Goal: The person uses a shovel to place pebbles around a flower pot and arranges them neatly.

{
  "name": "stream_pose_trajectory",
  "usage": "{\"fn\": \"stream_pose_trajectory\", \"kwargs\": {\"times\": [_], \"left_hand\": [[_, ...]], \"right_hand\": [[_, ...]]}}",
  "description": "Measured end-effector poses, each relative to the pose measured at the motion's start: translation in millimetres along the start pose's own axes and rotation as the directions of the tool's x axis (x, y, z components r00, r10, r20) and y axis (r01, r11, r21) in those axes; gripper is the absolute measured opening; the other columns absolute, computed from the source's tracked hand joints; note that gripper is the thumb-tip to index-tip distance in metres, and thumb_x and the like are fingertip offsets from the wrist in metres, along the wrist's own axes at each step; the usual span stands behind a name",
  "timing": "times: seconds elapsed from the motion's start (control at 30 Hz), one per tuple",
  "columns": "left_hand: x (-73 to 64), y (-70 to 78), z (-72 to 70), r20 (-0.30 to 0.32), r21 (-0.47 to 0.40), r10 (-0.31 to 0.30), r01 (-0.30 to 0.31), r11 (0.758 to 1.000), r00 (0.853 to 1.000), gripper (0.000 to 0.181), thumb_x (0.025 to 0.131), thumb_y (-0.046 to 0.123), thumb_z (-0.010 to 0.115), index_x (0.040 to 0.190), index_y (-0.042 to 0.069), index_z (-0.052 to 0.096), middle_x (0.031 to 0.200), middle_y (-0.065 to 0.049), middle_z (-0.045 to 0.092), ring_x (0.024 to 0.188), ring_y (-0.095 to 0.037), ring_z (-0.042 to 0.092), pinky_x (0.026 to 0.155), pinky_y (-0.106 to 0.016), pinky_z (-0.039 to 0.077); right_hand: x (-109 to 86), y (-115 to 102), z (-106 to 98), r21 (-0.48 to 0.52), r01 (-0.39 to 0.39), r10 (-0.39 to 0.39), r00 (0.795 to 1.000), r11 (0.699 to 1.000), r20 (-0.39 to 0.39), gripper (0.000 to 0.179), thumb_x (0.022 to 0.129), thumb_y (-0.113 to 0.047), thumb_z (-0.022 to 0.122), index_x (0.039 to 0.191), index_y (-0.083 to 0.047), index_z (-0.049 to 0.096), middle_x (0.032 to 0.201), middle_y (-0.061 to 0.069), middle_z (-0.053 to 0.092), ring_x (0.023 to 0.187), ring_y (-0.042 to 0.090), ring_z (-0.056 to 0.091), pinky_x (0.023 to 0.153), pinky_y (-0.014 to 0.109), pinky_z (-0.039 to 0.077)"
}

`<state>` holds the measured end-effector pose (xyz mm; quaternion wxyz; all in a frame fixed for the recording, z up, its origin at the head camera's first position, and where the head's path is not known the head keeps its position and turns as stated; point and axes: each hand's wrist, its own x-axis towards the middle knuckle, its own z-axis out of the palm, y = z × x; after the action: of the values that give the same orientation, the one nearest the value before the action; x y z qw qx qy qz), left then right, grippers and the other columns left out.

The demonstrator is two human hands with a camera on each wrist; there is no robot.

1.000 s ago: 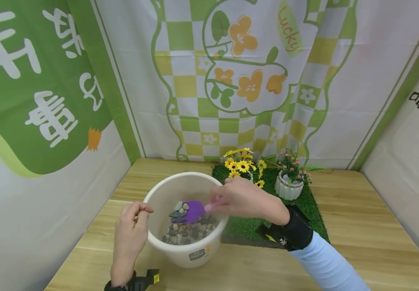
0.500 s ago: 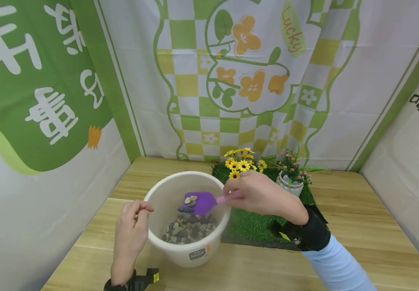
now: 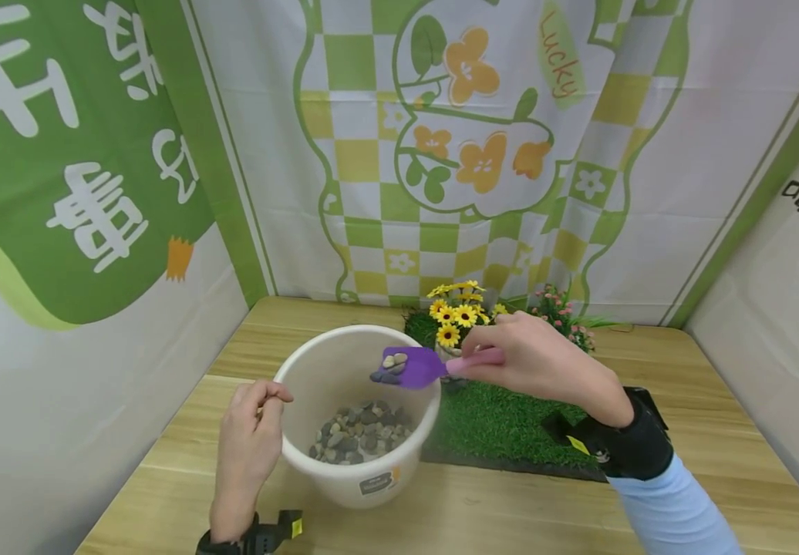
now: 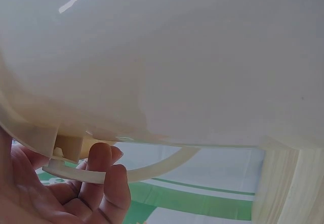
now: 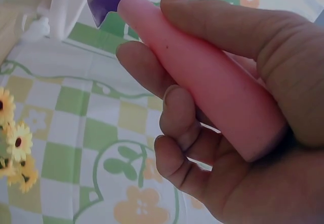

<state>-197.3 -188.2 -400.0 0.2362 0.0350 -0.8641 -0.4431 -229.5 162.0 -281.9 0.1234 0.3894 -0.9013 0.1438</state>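
Note:
A white plastic bucket (image 3: 302, 362) stands on the wooden table with pebbles (image 3: 365, 432) in its bottom. At its left side my left hand (image 3: 250, 439) grips the rim, and in the left wrist view its fingers curl round the bucket's pale curved handle (image 4: 164, 164). My right hand (image 3: 534, 358) holds a toy shovel by its pink handle (image 5: 202, 72), fingers and thumb wrapped round it. The shovel's purple blade (image 3: 422, 368) is above the bucket's right rim, with several small stones (image 3: 392, 362) lying toward its tip.
Right of the bucket lies a green turf mat (image 3: 504, 424). Yellow artificial flowers (image 3: 465, 314) in a pot stand at its back, partly behind the shovel. A pink-flowered plant (image 3: 562, 304) is largely hidden by my right hand. Printed cloths (image 3: 372, 193) surround the table (image 3: 684, 401).
My right hand has raised the shovel and its stones from inside the bucket and moved right, toward the rim. Fewer stones show on the blade. My left hand has stayed in place.

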Motion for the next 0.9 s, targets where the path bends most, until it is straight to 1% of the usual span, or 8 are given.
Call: {"fn": "stream_pose_trajectory", "kwargs": {"times": [0.1, 0.2, 0.37, 0.63, 0.9], "left_hand": [[0.1, -0.1, 0.3, 0.004, -0.004, -0.005, 0.005, 1.000, 1.000, 0.023, 0.096, 0.007, 0.043, 0.090, 0.006, 0.066, 0.102, -0.013, 0.058, 0.098, -0.028, 0.058, 0.080, -0.047, 0.055], [0.2, 0.0, 0.4, 0.007, -0.007, -0.006, 0.006, 1.000, 1.000, 0.023, 0.096, 0.007, 0.043, 0.090, 0.006, 0.065, 0.102, -0.013, 0.057, 0.098, -0.029, 0.058, 0.080, -0.047, 0.055], [0.0, -0.6, 0.6, 0.007, -0.008, -0.010, 0.010, 1.000, 1.000, 0.023, 0.097, 0.007, 0.043, 0.090, 0.006, 0.065, 0.101, -0.013, 0.057, 0.097, -0.029, 0.058, 0.079, -0.047, 0.056], [0.6, -0.5, 0.9, 0.002, -0.006, 0.003, -0.003, 1.000, 1.000, 0.023, 0.096, 0.007, 0.044, 0.089, 0.006, 0.065, 0.101, -0.013, 0.058, 0.097, -0.029, 0.058, 0.079, -0.047, 0.055], [0.3, -0.7, 0.1, 0.009, -0.006, -0.001, 0.001, 1.000, 1.000, 0.023, 0.096, 0.007, 0.043, 0.090, 0.006, 0.065, 0.102, -0.013, 0.058, 0.098, -0.030, 0.059, 0.080, -0.048, 0.055]], "right_hand": [[-6.6, 5, -4, 0.002, -0.030, 0.030, 1.000, 1.000, -0.003, 0.013, 0.082, -0.028, 0.079, 0.092, -0.027, 0.071, 0.074, -0.019, 0.060, 0.068, 0.004, 0.044, 0.065, 0.023, 0.035], [-12.7, 10, -8, -0.002, -0.046, 0.046, 0.999, 0.999, -0.014, 0.011, 0.083, -0.026, 0.078, 0.091, -0.028, 0.071, 0.075, -0.020, 0.060, 0.068, 0.003, 0.044, 0.065, 0.023, 0.035], [-18.4, 15, -13, 0.004, -0.051, 0.052, 0.998, 0.999, -0.035, 0.007, 0.086, -0.028, 0.076, 0.090, -0.029, 0.070, 0.078, -0.019, 0.063, 0.068, 0.001, 0.045, 0.064, 0.023, 0.037], [-28.9, 22, -19, 0.010, -0.103, 0.103, 0.994, 0.995, -0.045, 0.007, 0.088, -0.026, 0.074, 0.092, -0.030, 0.070, 0.078, -0.018, 0.062, 0.067, -0.002, 0.046, 0.067, 0.024, 0.038], [-39.5, 29, -22, 0.023, -0.140, 0.141, 0.988, 0.990, -0.063, 0.007, 0.088, -0.024, 0.073, 0.094, -0.028, 0.071, 0.078, -0.017, 0.061, 0.067, 0.000, 0.045, 0.066, 0.023, 0.039]]}}
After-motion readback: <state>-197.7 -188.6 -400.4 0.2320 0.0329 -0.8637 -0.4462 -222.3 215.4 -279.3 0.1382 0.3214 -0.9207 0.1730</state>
